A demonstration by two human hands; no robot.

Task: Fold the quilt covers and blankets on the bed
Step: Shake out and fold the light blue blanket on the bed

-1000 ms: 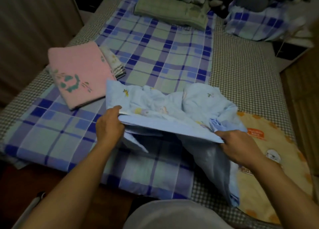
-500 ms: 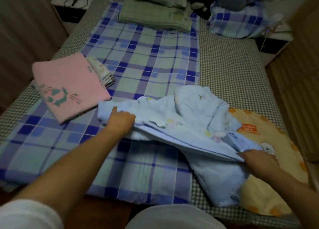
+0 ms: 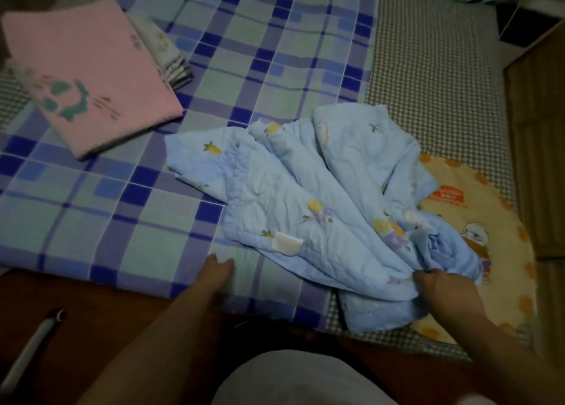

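So the bed (image 3: 434, 68) has a brown-checked sheet, with a big blue-and-green plaid spread (image 3: 275, 53) over its left and middle, reaching the near edge. The plaid has open room in the middle and along the near-left. The light blue quilt (image 3: 321, 190) lies rumpled near the front, half on the plaid, its right side spilling onto a yellow round mat (image 3: 489, 221) at the bed's right edge. A folded pink blanket (image 3: 82, 68) sits far left on a folded pale one (image 3: 171, 59). The right hand (image 3: 443, 291) pinches the quilt's near-right edge. The left hand (image 3: 217, 270) rests loose on the plaid just beside the quilt, holding nothing.
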